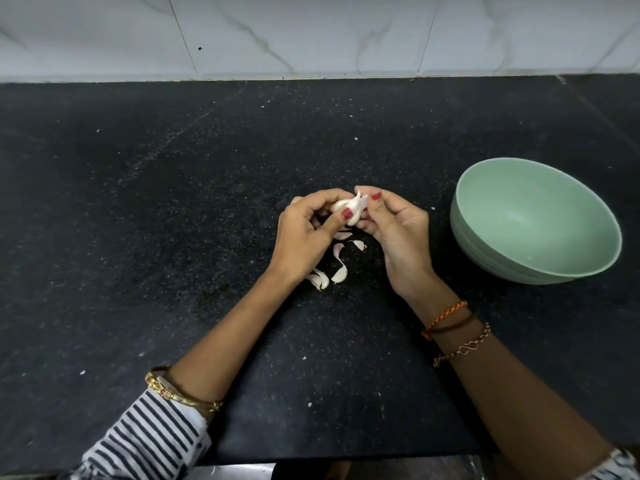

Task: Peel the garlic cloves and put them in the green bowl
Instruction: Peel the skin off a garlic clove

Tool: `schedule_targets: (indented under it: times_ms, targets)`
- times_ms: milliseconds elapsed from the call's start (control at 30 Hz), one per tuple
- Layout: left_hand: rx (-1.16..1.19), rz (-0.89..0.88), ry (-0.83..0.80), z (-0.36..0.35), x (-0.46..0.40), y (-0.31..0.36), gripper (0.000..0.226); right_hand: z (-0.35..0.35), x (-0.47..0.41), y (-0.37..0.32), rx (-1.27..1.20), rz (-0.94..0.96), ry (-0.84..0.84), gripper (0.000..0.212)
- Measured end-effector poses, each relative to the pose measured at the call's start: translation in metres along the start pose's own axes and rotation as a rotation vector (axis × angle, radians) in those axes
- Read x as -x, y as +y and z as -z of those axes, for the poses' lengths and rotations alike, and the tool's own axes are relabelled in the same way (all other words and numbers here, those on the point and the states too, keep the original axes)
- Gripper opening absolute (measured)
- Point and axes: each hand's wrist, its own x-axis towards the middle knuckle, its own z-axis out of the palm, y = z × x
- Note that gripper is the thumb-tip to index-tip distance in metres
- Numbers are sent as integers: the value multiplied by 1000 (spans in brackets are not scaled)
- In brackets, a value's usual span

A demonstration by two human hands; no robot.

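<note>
Garlic, a pale papery-skinned clump of cloves (349, 207), sits at the centre of the frame, pinched between both my hands above the counter. My left hand (308, 233) curls round it from the left, thumb with its red-painted nail pressed on the front of the clump, fingers closed behind. My right hand (394, 226) meets it from the right, thumb and forefinger closed on the thin loose skin at its top. Just below my hands, on the speckled black stone countertop (173, 220), lie loose curved garlic pieces (337, 263), white with a pink tinge; I count about five, though some are partly hidden by my left wrist, and I cannot tell cloves from peel. Tiny white flecks dot the stone. At the right of the frame, well apart from my hands, stands one smooth round pale green bowl (502, 258), its inside bare. White marble-veined wall tiles (311, 32) run along the top.
</note>
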Motion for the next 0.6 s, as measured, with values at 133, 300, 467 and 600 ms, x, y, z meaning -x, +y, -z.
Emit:
schedule_targets:
  times_ms: [133,300,467,600]
  targets:
    - [-30,1,68,0,2,3,11,1,2,-3,8,17,-17,9]
    - [17,17,88,-1,3,7,15,0,3,-1,21,-18,4,8]
    - [162,60,74,-3,5,12,12,0,2,1,73,-6,36,8]
    - [166,67,65,-3,5,13,13,-1,2,1,116,22,6,14]
